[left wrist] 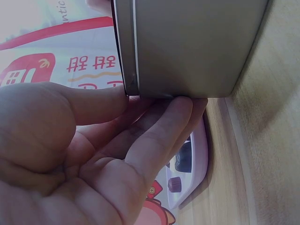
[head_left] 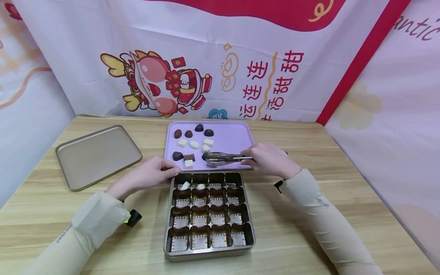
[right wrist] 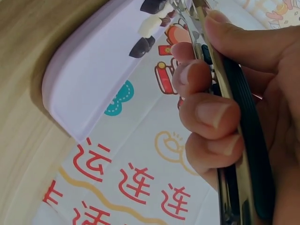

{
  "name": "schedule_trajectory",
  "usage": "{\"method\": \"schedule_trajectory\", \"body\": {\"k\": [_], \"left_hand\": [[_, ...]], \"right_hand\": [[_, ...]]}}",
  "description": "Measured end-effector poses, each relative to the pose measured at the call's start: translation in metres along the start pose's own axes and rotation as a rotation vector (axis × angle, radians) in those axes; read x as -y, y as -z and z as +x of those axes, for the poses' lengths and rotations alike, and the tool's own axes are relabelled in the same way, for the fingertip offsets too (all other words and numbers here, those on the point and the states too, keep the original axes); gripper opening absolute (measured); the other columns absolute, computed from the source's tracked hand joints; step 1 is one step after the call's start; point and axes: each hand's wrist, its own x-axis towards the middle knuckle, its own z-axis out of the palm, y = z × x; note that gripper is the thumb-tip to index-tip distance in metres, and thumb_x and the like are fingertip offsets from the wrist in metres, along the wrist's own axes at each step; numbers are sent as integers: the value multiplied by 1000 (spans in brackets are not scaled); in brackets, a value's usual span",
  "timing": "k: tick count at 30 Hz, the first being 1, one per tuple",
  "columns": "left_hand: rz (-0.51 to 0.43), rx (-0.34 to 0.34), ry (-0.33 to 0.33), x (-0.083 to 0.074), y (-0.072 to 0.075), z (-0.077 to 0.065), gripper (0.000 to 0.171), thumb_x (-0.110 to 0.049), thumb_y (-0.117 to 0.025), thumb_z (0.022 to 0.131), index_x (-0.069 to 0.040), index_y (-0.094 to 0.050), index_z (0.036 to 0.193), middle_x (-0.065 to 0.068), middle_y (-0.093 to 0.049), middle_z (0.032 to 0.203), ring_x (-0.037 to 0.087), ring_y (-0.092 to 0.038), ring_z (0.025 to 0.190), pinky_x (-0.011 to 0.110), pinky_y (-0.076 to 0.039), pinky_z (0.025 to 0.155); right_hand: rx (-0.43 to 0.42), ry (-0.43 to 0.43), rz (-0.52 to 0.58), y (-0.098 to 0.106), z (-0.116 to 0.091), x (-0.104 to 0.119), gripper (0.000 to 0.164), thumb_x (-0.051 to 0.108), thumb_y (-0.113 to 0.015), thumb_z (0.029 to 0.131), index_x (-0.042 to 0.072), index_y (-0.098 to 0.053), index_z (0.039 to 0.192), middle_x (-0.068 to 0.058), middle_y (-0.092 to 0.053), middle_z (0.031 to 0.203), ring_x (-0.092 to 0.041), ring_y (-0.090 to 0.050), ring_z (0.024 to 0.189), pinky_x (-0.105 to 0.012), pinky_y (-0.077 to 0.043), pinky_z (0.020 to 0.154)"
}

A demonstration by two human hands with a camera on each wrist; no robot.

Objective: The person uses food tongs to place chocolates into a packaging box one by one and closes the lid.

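My left hand [head_left: 148, 173] holds the far left corner of a metal box [head_left: 210, 255], thumb at the rim and fingers against the outer wall. A brown divided insert fills the box; white chocolates [head_left: 185, 185] sit in two compartments of its far row, at the left. With curled fingers my right hand [head_left: 268, 160] grips metal tongs [head_left: 223, 157] with dark handle grips. Their head is low over the lilac tray [head_left: 237, 139], just below a white chocolate [head_left: 206, 149]; I cannot tell whether anything is between their tips. Dark chocolates [head_left: 208, 132] and white ones lie on the tray.
A bronze-coloured baking tray [head_left: 99, 154] lies at the left of the wooden table [head_left: 292, 236]. The lilac tray stands directly behind the box. A printed cloth [head_left: 206, 34] hangs along the table's back edge, with pale cloth on both sides.
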Motion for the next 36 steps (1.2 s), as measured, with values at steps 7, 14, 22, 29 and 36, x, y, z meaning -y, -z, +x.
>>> {"method": "schedule_trajectory", "body": {"k": [7, 14, 22, 29, 36], "left_hand": [[1, -2, -2, 0, -1, 0, 21, -24, -55, 97, -11, -71, 94, 1, -43, 62, 13, -32, 54, 33, -35, 54], [3, -6, -9, -1, -1, 0, 21, -23, -55, 97, -11, -70, 90, 0, -42, 62, 15, -33, 56, 33, -35, 55], [7, -4, -7, -1, -1, 1, 21, -23, -54, 97, -10, -69, 90, -1, -41, 62, 13, -32, 54, 32, -35, 53], [6, -4, -4, 1, -1, 0, 21, -22, -54, 97, -10, -71, 99, 4, -57, 75, 15, -35, 57, 34, -36, 56], [1, -6, 5, 1, -1, 0, 21, -21, -54, 97, -9, -71, 102, 4, -62, 83, 16, -36, 58, 35, -37, 57]], "right_hand": [[-17, 6, 14, 10, -4, -3, 24, 29, -66, 90, 22, -51, 72, 11, -44, 60, -8, -43, 52, -29, -36, 48], [-65, 14, 46, 27, -10, -7, 19, 26, -65, 90, 21, -55, 75, 11, -47, 64, -7, -44, 55, -29, -38, 52], [-86, 52, 112, 51, -22, -1, 7, 27, -66, 90, 21, -66, 87, 13, -54, 72, -4, -45, 57, -26, -39, 54], [-91, 139, 88, 66, -31, 18, 8, 29, -67, 89, 22, -65, 87, 16, -53, 75, -2, -44, 57, -24, -38, 54], [-13, 159, 82, 73, -37, 25, 8, 30, -66, 90, 23, -64, 86, 16, -50, 72, -1, -45, 58, -24, -38, 53]]}}
